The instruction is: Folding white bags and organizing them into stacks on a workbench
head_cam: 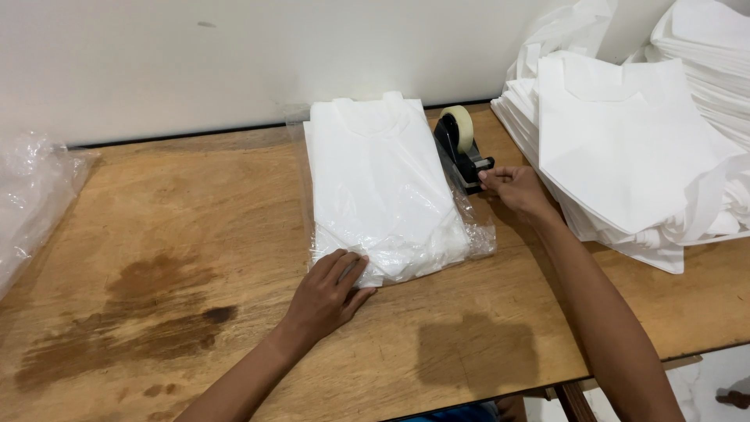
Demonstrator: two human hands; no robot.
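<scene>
Soft folded garment in a clear bag (pixel 387 195) lies mid-counter (pixel 195 234); I judge it light, floppy, slippery. My left hand (pixel 328 293) presses flat, released, on its near corner; my right hand (pixel 516 190) pinches tape at the dispenser (pixel 461 148).

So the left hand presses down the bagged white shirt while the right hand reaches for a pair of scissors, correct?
Not quite. In the head view the right hand is at a black tape dispenser, not scissors. The left hand does press the bagged white shirt.
</scene>
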